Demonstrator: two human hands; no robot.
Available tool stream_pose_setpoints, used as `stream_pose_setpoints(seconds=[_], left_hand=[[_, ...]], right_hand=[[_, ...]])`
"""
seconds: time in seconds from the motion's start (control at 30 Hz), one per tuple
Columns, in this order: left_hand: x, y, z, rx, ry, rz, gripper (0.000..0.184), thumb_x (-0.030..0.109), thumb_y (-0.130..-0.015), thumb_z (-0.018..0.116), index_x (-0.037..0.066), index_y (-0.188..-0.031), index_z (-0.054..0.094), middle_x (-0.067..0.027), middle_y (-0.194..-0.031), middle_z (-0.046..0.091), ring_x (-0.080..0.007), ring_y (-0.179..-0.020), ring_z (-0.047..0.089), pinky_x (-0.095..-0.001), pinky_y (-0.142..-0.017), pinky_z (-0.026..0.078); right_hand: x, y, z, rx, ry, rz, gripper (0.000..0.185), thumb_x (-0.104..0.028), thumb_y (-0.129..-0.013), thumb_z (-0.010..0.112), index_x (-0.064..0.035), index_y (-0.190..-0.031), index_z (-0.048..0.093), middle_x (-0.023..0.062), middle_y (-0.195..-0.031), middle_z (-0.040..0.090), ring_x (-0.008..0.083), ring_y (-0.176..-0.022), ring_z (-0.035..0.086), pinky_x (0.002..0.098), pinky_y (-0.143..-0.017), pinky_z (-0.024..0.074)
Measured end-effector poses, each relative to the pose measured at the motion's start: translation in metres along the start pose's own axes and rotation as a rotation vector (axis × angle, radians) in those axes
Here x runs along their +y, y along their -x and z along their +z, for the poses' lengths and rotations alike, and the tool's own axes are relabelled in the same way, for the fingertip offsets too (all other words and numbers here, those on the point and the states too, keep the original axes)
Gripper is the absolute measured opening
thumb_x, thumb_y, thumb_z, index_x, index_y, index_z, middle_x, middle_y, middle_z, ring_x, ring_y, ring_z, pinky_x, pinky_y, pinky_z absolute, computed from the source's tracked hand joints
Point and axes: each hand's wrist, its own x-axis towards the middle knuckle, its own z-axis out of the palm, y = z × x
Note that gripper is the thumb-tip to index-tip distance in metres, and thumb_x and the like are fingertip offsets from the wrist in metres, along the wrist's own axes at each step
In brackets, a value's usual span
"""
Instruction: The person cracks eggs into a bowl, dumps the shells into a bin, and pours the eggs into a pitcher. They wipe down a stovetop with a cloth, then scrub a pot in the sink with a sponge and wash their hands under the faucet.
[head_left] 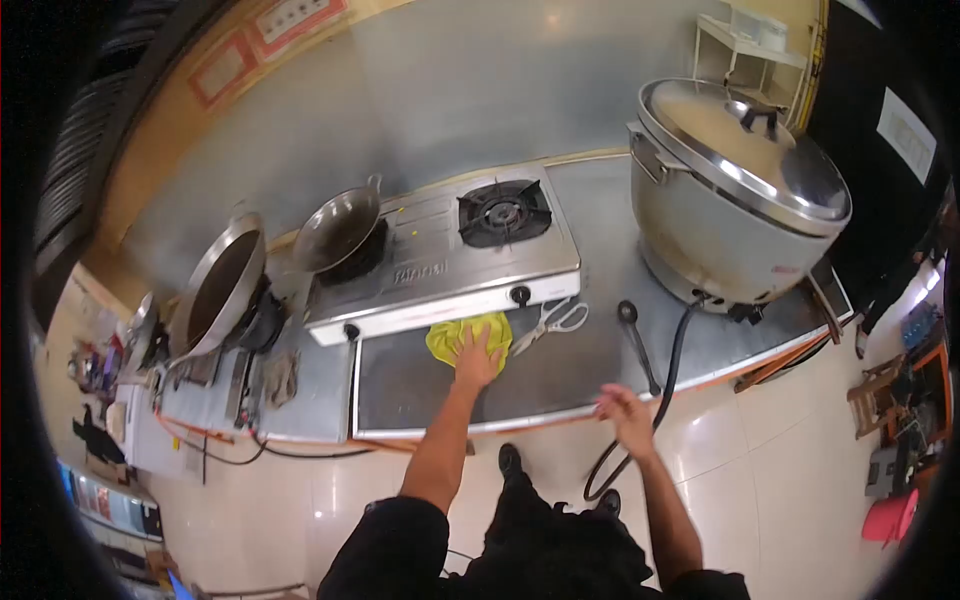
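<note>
My left hand [477, 362] lies with spread fingers on a yellow-green cloth [452, 341], pressing it on the dark counter top [410, 388] in front of the gas stove [430, 268]. White-handled scissors [548, 325] lie just right of the cloth. My right hand [625, 415] is raised near the counter's front edge, its fingers bent; whether it holds anything small cannot be made out. A black ladle [638, 345] rests on the counter beyond that hand, beside a black hose [672, 372].
A large lidded cooker [725, 215] stands at the right. One pan [340, 230] sits on the stove's left burner, and a big wok [220, 285] stands farther left near a grey rag [281, 379]. The hose hangs over the front edge. A pink bucket [888, 516] is on the floor.
</note>
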Motion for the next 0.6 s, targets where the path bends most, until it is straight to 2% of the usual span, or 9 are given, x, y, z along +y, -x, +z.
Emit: stream_pose_setpoints(seconds=[0.17,0.23,0.3,0.33,0.43,0.5,0.53,0.57,0.6], left_hand=[[-0.037,0.013,-0.02,0.209,0.458,0.247,0.028,0.005,-0.081,0.053,0.008,-0.106,0.065,-0.0168,-0.108,0.062,-0.0329,-0.099,0.061,-0.0428,-0.084,0.049],[-0.023,0.024,-0.055,0.173,0.635,0.438,0.034,0.003,-0.075,0.057,0.011,-0.107,0.066,-0.0149,-0.113,0.061,-0.0331,-0.104,0.059,-0.0423,-0.087,0.048],[-0.005,0.034,-0.099,-0.065,0.732,0.486,0.035,0.001,-0.077,0.058,0.008,-0.112,0.064,-0.0163,-0.128,0.052,-0.0306,-0.113,0.055,-0.0366,-0.094,0.045],[-0.013,0.021,-0.105,0.011,0.797,0.555,0.049,0.003,-0.074,0.061,0.01,-0.122,0.057,-0.0194,-0.138,0.041,-0.0355,-0.114,0.053,-0.0374,-0.095,0.043],[-0.047,-0.007,-0.166,0.315,0.811,0.466,0.056,0.004,-0.076,0.062,0.003,-0.13,0.047,-0.0254,-0.14,0.034,-0.0377,-0.115,0.053,-0.0404,-0.096,0.042],[-0.1,-0.006,-0.184,0.33,0.822,0.406,0.068,0.016,-0.083,0.063,0.004,-0.141,0.028,-0.0234,-0.14,0.036,-0.037,-0.12,0.047,-0.0433,-0.099,0.038],[-0.127,0.002,-0.174,0.359,1.04,0.259,0.062,0.011,-0.08,0.063,0.001,-0.135,0.036,-0.0226,-0.139,0.037,-0.0339,-0.115,0.051,-0.041,-0.097,0.04],[-0.153,0.015,-0.16,0.383,1.251,0.107,0.057,0.005,-0.077,0.064,-0.001,-0.13,0.044,-0.0219,-0.138,0.039,-0.0308,-0.11,0.056,-0.0387,-0.095,0.042],[-0.178,0.03,-0.156,0.355,1.263,-0.052,0.055,0.007,-0.078,0.063,-0.001,-0.13,0.045,-0.0207,-0.137,0.04,-0.0304,-0.111,0.055,-0.0392,-0.096,0.041]], right_hand=[[0.03,-0.049,0.123,0.06,-0.127,0.36,0.042,-0.021,-0.094,0.053,-0.0051,-0.131,0.043,0.0119,-0.112,0.057,0.0206,-0.096,0.06,0.0344,-0.08,0.0519],[0.04,-0.07,0.179,0.106,-0.291,0.405,0.048,-0.03,-0.095,0.049,-0.0067,-0.135,0.037,0.0139,-0.125,0.049,0.0252,-0.111,0.053,0.041,-0.092,0.046],[0.036,-0.093,0.217,-0.088,-0.764,0.316,0.055,-0.029,-0.091,0.057,-0.0028,-0.134,0.036,0.0111,-0.126,0.048,0.0226,-0.114,0.048,0.038,-0.096,0.0411],[0.023,-0.108,0.23,-0.007,-0.591,0.264,0.052,-0.027,-0.09,0.057,-0.003,-0.132,0.038,0.0107,-0.124,0.05,0.0227,-0.112,0.05,0.0382,-0.095,0.042],[-0.029,-0.185,0.259,0.195,-0.335,0.228,0.045,-0.018,-0.085,0.057,-0.0018,-0.126,0.043,0.0099,-0.117,0.054,0.0232,-0.105,0.055,0.0372,-0.09,0.0454],[-0.058,-0.278,0.28,0.193,-0.158,0.076,0.036,-0.013,-0.083,0.055,0.0018,-0.115,0.053,0.0111,-0.108,0.059,0.0218,-0.097,0.059,0.0344,-0.085,0.0474],[-0.045,-0.341,0.281,0.13,0.066,-0.153,0.032,-0.012,-0.082,0.053,0.0032,-0.11,0.057,0.0112,-0.1,0.063,0.0207,-0.092,0.061,0.0319,-0.082,0.0473],[-0.058,-0.392,0.3,0.102,0.381,-0.201,0.031,-0.01,-0.08,0.053,0.0031,-0.108,0.058,0.0113,-0.099,0.065,0.0202,-0.09,0.062,0.0308,-0.08,0.047],[-0.055,-0.436,0.331,0.181,0.53,-0.372,0.033,-0.019,-0.08,0.06,0.0027,-0.105,0.06,0.0142,-0.092,0.067,0.0231,-0.084,0.064,0.0344,-0.075,0.0486]])
